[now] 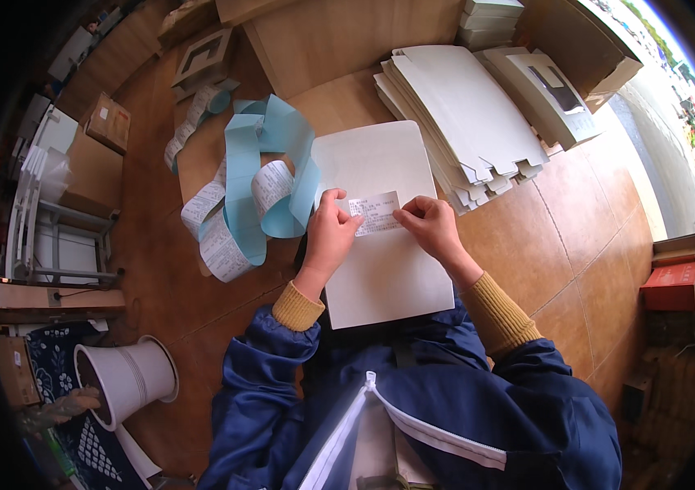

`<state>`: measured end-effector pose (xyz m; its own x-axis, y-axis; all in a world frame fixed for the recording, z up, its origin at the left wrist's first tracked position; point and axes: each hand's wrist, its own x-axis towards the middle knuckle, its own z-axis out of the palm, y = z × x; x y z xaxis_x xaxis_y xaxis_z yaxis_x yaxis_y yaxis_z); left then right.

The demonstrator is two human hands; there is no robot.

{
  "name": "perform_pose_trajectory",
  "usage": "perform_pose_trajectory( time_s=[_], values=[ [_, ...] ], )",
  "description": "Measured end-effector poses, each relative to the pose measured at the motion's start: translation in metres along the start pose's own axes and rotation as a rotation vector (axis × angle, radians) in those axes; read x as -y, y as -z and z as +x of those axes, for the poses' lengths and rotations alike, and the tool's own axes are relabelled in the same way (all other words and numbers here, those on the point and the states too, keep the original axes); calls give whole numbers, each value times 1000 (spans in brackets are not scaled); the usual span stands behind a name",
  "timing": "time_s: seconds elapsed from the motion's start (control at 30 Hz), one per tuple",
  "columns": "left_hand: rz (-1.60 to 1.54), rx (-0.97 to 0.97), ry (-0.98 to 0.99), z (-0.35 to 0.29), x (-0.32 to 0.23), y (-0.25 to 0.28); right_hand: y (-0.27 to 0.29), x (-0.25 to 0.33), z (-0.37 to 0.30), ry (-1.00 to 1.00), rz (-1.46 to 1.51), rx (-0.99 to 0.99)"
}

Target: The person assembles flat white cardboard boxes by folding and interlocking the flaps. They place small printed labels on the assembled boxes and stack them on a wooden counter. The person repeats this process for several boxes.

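Note:
Across my lap lies a flat white cardboard piece (pixel 388 282) with rounded corners. Over its middle is a small white label (pixel 374 211) covered in printed lines. My left hand (pixel 330 238) is closed at the label's left edge, its thumb resting on the edge. At the opposite edge, my right hand (pixel 433 230) pinches the label between thumb and fingers. Whether the label's underside touches the cardboard, I cannot tell. To the left curls a long strip of printed labels (pixel 229 249) with light blue backing, looping over a brown surface.
Flat white cartons (pixel 466 106) are stacked at the far right, beside a box with a dark window (pixel 555 86). A white bin (pixel 131 377) lies tipped at lower left. A red box (pixel 671 286) stands at the right edge. Brown tiles (pixel 568 237) cover the floor.

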<state>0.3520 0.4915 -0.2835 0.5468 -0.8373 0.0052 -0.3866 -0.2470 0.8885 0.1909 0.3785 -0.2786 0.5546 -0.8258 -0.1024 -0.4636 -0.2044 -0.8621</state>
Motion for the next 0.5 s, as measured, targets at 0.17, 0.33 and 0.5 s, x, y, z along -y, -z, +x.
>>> perform_pose_trajectory(
  time_s=[0.17, 0.33, 0.5],
  values=[
    [126, -58, 38, -6, 3, -15, -4, -3, 3, 13, -211, -8],
    [185, -49, 68, -3, 3, -15, -7, 1, 6, 16, -267, -7],
    [235, -22, 73, -3, 1, -16, -8, 0, 6, 24, -283, -15]
  ],
)
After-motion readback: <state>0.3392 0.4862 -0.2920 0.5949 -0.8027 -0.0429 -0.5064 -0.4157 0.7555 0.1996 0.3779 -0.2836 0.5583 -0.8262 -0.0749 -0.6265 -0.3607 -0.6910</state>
